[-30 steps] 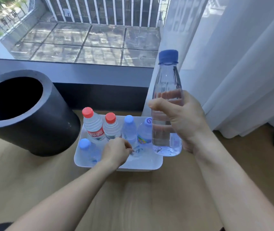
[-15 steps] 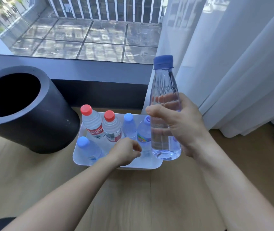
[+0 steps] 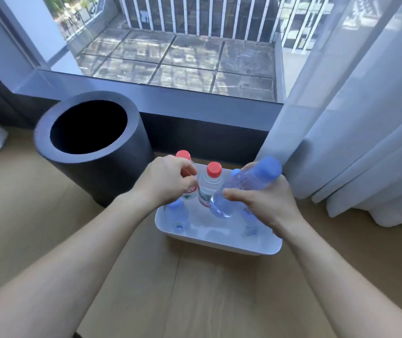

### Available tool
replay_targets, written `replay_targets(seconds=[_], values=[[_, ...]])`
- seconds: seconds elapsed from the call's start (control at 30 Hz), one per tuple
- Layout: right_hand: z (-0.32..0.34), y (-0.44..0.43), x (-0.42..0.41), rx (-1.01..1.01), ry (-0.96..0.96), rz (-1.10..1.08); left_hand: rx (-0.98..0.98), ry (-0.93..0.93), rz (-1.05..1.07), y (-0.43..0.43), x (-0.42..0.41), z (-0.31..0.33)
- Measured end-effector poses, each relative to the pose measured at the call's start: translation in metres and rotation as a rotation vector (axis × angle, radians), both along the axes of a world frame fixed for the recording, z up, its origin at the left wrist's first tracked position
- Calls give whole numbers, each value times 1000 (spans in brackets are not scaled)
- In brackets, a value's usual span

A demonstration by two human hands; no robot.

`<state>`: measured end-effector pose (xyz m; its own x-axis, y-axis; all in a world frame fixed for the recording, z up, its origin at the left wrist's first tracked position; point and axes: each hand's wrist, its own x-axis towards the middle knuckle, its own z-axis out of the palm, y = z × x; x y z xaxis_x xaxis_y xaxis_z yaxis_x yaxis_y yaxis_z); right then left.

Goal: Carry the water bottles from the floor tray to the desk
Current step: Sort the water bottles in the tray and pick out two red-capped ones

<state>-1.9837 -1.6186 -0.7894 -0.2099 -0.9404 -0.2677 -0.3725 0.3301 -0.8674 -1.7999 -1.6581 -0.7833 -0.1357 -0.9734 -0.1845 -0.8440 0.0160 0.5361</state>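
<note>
A white tray point(image 3: 221, 243) sits on the wooden floor with several water bottles standing in it. My right hand point(image 3: 265, 203) grips a tall clear bottle with a blue cap point(image 3: 246, 184), tilted over the tray with its cap pointing up and right. My left hand point(image 3: 168, 180) is closed around the neck of a red-capped bottle point(image 3: 183, 155) at the tray's back left. A second red-capped bottle point(image 3: 210, 184) stands just right of it. A blue-capped bottle point(image 3: 177, 213) stands at the front left; others are partly hidden behind my right hand.
A dark cylindrical bin point(image 3: 90, 142) stands just left of the tray. White curtains point(image 3: 356, 123) hang to the right. A glass window with a low dark sill point(image 3: 195, 103) runs behind the tray. Bare wooden floor point(image 3: 48, 215) lies in front. No desk is in view.
My right hand lowered the tall bottle and tilted it from upright to slanting. My left hand moved from the tray's front to the back-left red-capped bottle and closed on it. The view shifted.
</note>
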Motion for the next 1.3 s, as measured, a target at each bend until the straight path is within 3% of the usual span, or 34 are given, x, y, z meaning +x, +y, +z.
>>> replay_targets(seconds=[0.17, 0.3, 0.57, 0.9, 1.13, 1.3], values=[[-49, 3, 26, 83, 97, 15, 46, -339, -157, 4, 17, -11], [-76, 0, 30, 142, 78, -62, 112, -428, -259, 11, 22, -28], [-106, 2, 27, 253, 61, 6, 137, -411, -281, 9, 29, -52], [-108, -4, 38, 239, -26, 112, 53, -409, -239, 12, 25, -58], [-72, -8, 43, 287, 77, 229, -13, -382, -206, 4, 31, 11], [-11, -11, 47, 74, 69, 471, -90, -139, -161, 3, 33, 82]])
